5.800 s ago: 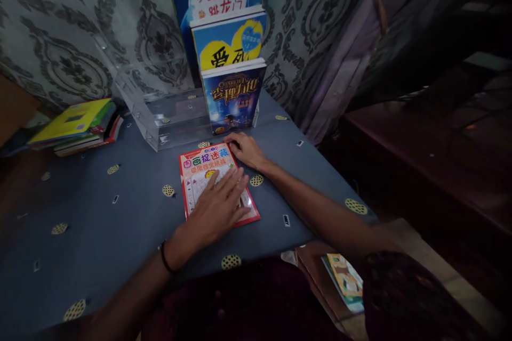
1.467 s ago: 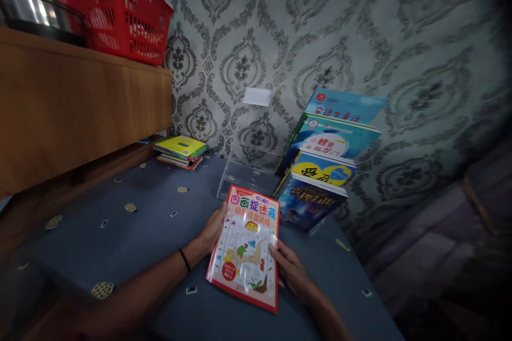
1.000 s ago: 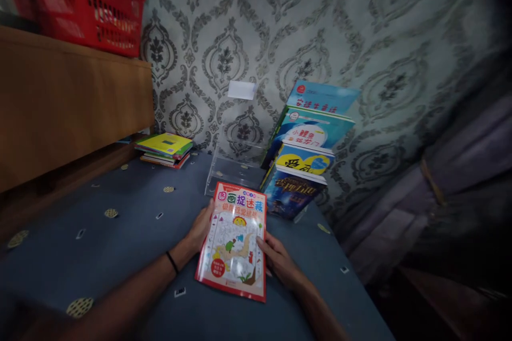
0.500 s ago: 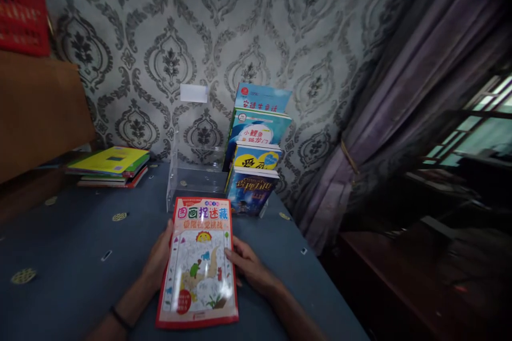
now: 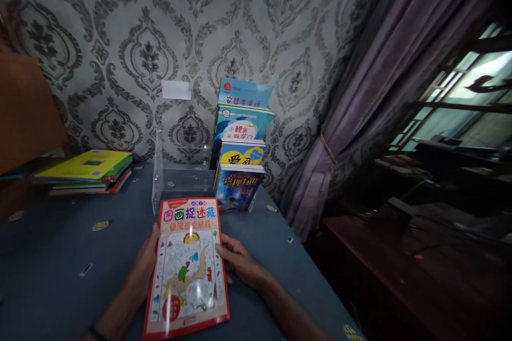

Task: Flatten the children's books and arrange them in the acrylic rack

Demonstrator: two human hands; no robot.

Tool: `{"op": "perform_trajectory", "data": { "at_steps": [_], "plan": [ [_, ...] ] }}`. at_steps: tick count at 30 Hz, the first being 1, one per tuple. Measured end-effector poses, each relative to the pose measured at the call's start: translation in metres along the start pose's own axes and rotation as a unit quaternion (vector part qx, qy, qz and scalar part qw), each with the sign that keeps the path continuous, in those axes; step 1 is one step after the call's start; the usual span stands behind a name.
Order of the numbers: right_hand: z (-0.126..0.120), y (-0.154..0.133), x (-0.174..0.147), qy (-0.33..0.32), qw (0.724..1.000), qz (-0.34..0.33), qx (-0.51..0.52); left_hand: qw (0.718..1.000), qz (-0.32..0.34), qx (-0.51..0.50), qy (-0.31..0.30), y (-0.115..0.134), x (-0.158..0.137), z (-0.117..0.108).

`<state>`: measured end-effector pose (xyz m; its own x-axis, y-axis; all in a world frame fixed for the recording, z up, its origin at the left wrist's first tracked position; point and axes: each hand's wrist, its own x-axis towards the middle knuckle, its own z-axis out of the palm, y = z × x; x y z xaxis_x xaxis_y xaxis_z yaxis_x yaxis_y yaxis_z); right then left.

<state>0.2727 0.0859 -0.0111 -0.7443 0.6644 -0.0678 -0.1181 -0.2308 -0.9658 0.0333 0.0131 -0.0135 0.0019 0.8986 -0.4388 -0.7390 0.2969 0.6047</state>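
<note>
Red book (image 5: 190, 277): left hand (image 5: 144, 261) half-curled, holding its left edge, right hand (image 5: 242, 265) pinching its right; seemingly a holding step, next needing an even grip.

There's glossy paper shining on your red-bordered book (image 5: 190, 272), smooth clear plastic on the stand (image 5: 186, 181) facing you, a matt bench (image 5: 120, 250), a cloth curtain (image 5: 340, 112).

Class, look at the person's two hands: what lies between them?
In the head view, the red-bordered book lies between the left hand and the right hand, one at each side edge.
</note>
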Motion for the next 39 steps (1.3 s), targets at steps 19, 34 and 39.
{"op": "perform_trajectory", "data": {
  "at_steps": [19,34,39],
  "plan": [
    [0.021,-0.061,0.011,-0.008,0.991,-0.051,-0.124,0.969,0.236,0.060,-0.041,0.049,-0.032,0.032],
    [0.045,-0.231,0.067,-0.066,0.967,-0.136,-0.204,0.844,0.370,0.386,-0.049,0.228,-0.055,0.102],
    [0.054,-0.316,0.093,-0.050,0.942,-0.209,-0.258,0.791,0.450,0.414,-0.020,0.290,-0.078,0.164]
  ]
}}
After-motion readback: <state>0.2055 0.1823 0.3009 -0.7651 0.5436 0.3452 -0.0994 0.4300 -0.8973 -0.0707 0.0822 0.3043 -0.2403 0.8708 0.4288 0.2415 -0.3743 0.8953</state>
